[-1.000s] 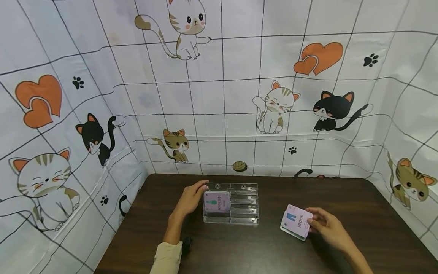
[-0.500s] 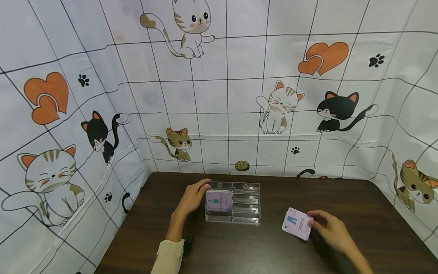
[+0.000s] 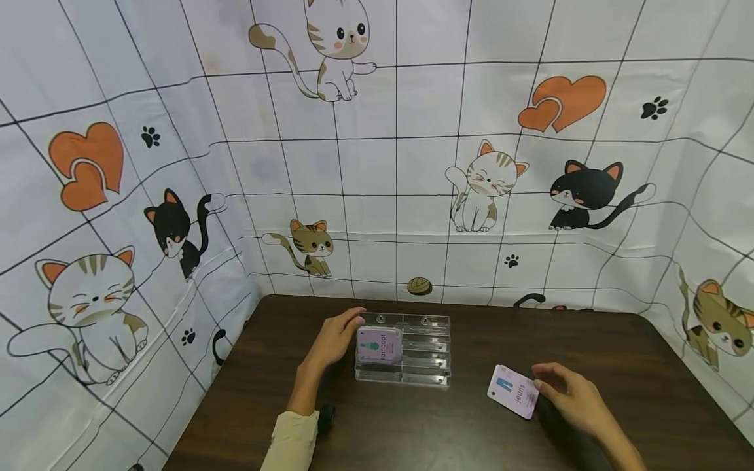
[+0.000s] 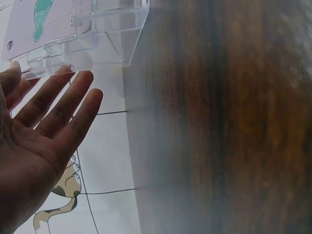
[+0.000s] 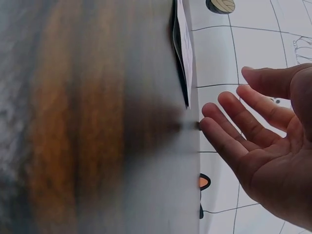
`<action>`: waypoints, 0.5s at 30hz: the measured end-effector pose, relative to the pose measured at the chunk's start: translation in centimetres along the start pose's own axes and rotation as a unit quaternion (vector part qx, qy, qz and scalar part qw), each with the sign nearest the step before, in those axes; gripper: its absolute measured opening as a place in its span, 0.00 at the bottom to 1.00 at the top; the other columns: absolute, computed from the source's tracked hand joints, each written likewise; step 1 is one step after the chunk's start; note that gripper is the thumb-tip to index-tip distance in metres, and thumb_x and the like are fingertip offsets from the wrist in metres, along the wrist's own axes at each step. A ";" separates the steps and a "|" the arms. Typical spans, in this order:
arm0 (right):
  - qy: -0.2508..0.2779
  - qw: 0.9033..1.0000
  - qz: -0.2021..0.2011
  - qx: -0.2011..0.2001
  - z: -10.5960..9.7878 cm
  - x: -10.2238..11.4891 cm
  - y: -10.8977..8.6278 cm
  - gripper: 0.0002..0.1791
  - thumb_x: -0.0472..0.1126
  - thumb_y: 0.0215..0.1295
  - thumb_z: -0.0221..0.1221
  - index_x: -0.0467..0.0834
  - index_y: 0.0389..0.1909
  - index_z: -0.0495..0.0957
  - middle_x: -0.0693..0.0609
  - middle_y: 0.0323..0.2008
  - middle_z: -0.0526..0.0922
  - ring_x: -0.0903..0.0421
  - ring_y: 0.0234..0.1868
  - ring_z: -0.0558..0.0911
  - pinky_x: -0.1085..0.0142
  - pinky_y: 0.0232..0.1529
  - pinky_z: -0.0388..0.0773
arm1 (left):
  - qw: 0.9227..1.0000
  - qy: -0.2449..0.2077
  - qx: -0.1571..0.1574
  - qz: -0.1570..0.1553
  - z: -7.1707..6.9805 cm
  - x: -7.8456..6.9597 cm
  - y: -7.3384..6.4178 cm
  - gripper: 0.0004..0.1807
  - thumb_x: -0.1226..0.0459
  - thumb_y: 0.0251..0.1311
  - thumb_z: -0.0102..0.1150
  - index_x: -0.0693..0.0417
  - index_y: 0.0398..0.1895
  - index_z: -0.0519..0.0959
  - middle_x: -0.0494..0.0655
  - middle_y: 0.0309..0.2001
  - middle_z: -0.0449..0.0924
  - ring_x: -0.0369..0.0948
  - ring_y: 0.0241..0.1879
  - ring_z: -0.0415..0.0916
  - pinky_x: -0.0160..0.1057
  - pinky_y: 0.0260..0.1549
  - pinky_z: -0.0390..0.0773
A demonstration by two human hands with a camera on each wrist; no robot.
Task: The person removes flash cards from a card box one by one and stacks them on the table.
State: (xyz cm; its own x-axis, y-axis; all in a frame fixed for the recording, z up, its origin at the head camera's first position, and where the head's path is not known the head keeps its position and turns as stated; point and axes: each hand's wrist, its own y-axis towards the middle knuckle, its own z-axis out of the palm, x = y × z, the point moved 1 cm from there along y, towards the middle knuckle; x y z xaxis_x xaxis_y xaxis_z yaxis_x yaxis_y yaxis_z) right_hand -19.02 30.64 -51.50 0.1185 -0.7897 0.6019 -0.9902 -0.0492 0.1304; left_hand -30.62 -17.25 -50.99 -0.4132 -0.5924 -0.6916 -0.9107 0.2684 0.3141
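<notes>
A clear tiered card rack (image 3: pixel 427 377) stands on the table, with a purple "raincoat" card (image 3: pixel 379 345) in its left half. My left hand (image 3: pixel 333 340) is at the rack's upper left corner. In the left wrist view, the thumb and index finger of this left hand (image 4: pixel 48 126) pinch the rack's edge, while the other fingers stretch out loosely. A purple "jeans" card (image 3: pixel 513 391) lies on top of a small stack on the table to the right. Beside the stack, my right hand (image 3: pixel 568 396) holds nothing, its fingers spread and relaxed in the right wrist view.
The dark brown wooden table (image 3: pixel 436 432) ends at a white cloth backdrop (image 3: pixel 365 170) printed with cats, hearts and grid lines. A black object (image 3: pixel 326 418) shows beside the left forearm. Several rack tiers hold no card on the right half.
My right hand has let go of the jeans card stack, which lies lower and squared up on the table. The left hand stays at the rack. The head view has shifted slightly.
</notes>
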 end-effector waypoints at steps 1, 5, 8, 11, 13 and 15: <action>0.002 1.000 0.000 0.000 0.0 0.0 0.0 0.16 0.44 0.75 0.67 0.40 0.58 0.85 0.42 0.53 0.91 0.52 0.47 0.90 0.66 0.42 0.82 | 1.000 0.000 0.000 0.000 0.0 0.0 0.0 0.21 0.56 0.85 0.49 0.54 0.71 0.79 0.58 0.63 0.86 0.58 0.63 0.84 0.63 0.65 0.79; 0.015 1.000 -0.005 -0.009 0.0 0.3 0.2 0.17 0.44 0.75 0.67 0.40 0.59 0.84 0.43 0.54 0.91 0.69 0.45 0.85 0.71 0.42 0.81 | 1.000 -0.003 0.000 0.001 -0.1 0.1 0.1 0.21 0.56 0.85 0.48 0.54 0.71 0.79 0.60 0.62 0.86 0.57 0.63 0.84 0.63 0.65 0.79; 0.023 1.000 -0.011 -0.017 0.0 0.7 0.3 0.18 0.43 0.75 0.68 0.40 0.60 0.84 0.43 0.53 0.91 0.76 0.45 0.81 0.71 0.43 0.81 | 1.000 -0.003 0.001 0.002 -0.1 0.1 0.1 0.22 0.56 0.85 0.49 0.55 0.71 0.79 0.62 0.63 0.86 0.58 0.63 0.84 0.63 0.65 0.78; 0.030 0.999 -0.016 -0.020 0.1 1.1 0.5 0.18 0.43 0.74 0.68 0.39 0.60 0.84 0.43 0.53 0.91 0.77 0.45 0.81 0.71 0.44 0.81 | 1.000 -0.002 0.000 0.002 0.0 0.1 0.1 0.22 0.56 0.85 0.49 0.55 0.71 0.79 0.61 0.63 0.85 0.58 0.63 0.84 0.63 0.66 0.78; 0.032 0.999 -0.019 -0.023 0.2 1.3 0.7 0.18 0.43 0.74 0.68 0.39 0.60 0.84 0.43 0.52 0.91 0.77 0.45 0.81 0.71 0.44 0.81 | 1.000 -0.001 0.000 0.003 0.0 0.1 0.1 0.22 0.56 0.84 0.49 0.55 0.71 0.79 0.60 0.63 0.86 0.58 0.63 0.84 0.62 0.66 0.79; 0.036 0.999 -0.023 -0.024 0.4 1.5 0.9 0.18 0.42 0.74 0.68 0.39 0.59 0.84 0.44 0.52 0.92 0.77 0.45 0.81 0.71 0.44 0.81 | 1.000 -0.003 -0.002 0.004 0.0 0.1 0.0 0.22 0.55 0.84 0.49 0.56 0.71 0.79 0.60 0.63 0.86 0.58 0.63 0.84 0.63 0.66 0.78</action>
State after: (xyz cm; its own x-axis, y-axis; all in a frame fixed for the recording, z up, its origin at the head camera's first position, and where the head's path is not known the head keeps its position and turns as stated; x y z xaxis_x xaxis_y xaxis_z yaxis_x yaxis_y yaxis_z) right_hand -19.78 29.16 -50.81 0.1710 -0.7405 0.6499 -0.9791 -0.0540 0.1961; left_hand -30.68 -17.28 -51.06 -0.4195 -0.5855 -0.6937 -0.9077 0.2701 0.3211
